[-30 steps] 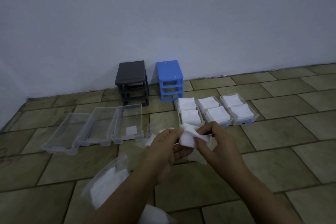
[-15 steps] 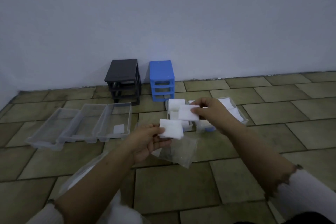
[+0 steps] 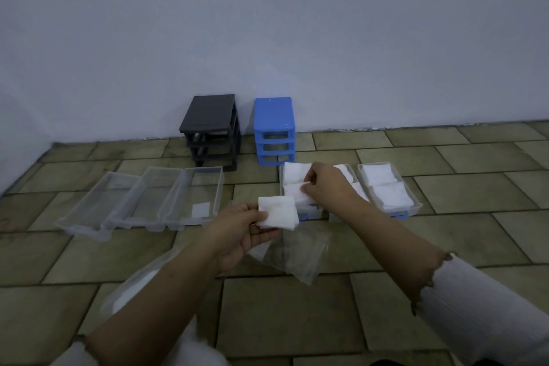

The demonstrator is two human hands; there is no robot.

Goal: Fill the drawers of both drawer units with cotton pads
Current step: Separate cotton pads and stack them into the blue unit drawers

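White, soft square cotton pads: left hand pinches one stack, right hand pinches another.

We saw a dim, bluish, evenly lit picture with soft, faint shadows and no glare. The tiled olive-brown floor curved at the wide-angle edges, and the nearest white sleeves looked blurred and grainy.

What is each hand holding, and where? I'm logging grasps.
Left hand: cotton pad stack, left edge. Right hand: one cotton pad, right edge.
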